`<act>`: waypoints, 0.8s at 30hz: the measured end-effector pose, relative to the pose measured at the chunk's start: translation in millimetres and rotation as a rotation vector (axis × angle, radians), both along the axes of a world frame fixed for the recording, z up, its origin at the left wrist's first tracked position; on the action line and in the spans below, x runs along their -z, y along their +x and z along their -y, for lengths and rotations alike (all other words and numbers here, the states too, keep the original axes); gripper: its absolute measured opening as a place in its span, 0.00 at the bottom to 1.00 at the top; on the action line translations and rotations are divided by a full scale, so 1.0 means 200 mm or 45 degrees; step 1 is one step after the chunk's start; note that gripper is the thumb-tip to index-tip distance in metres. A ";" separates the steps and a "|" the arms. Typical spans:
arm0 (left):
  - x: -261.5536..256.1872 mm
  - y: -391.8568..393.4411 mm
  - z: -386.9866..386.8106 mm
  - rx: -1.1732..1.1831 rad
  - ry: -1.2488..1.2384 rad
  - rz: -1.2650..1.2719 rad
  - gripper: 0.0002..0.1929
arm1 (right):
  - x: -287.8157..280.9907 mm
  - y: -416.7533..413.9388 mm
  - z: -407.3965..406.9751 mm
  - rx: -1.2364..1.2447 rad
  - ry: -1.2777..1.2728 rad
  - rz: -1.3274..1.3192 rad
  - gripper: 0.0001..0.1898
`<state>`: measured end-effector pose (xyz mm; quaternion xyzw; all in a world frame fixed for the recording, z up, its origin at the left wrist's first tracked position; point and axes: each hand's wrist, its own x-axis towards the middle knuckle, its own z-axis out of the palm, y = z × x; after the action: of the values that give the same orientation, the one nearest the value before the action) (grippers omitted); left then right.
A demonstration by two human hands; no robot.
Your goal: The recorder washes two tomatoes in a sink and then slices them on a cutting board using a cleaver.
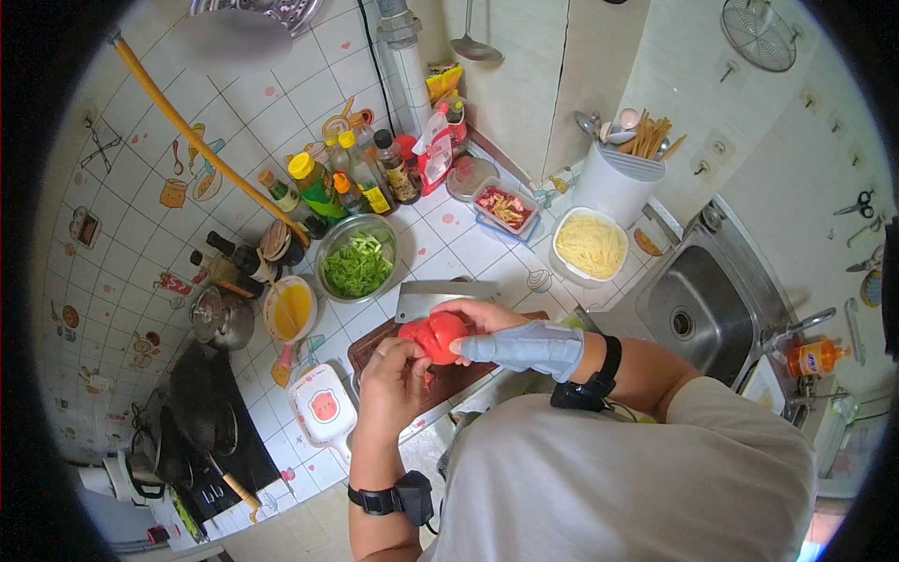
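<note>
A red tomato (444,338), its surface wet-looking and creased, is held above the dark wooden cutting board (372,344). My right hand (484,319), with a grey-blue brace around the wrist, grips it from the right and far side. At the tomato's near left edge, my left hand (393,376) pinches with thumb and fingers; whether skin or flesh is between them is hidden. Small red scraps (428,380) lie on the board below. Beyond the tomato, a cleaver (428,301) lies flat across the board's far edge.
Around the board stand a metal bowl of chopped greens (357,267), a bowl of beaten egg (289,309) with chopsticks, a white bear-print dish (322,404), a container of pale shreds (590,244) and a small box of meat (506,208). Bottles (316,186) line the wall; a sink (688,295) is right.
</note>
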<state>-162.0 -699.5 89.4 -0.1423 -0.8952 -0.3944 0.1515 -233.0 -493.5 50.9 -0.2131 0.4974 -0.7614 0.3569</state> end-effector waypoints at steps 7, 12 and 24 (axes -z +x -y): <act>0.02 0.01 -0.03 -0.008 -0.029 -0.033 0.09 | 0.00 -0.01 -0.01 -0.006 -0.015 0.055 0.33; 0.07 0.02 -0.06 -0.137 0.137 -0.101 0.10 | 0.03 -0.01 0.00 0.076 -0.040 0.067 0.33; 0.01 0.00 -0.02 -0.057 0.041 0.032 0.11 | 0.02 0.00 0.01 0.020 -0.018 0.022 0.34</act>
<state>-161.2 -694.7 87.2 -0.1148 -0.8934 -0.4070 0.1514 -233.8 -494.7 46.4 -0.2052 0.4908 -0.7693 0.3537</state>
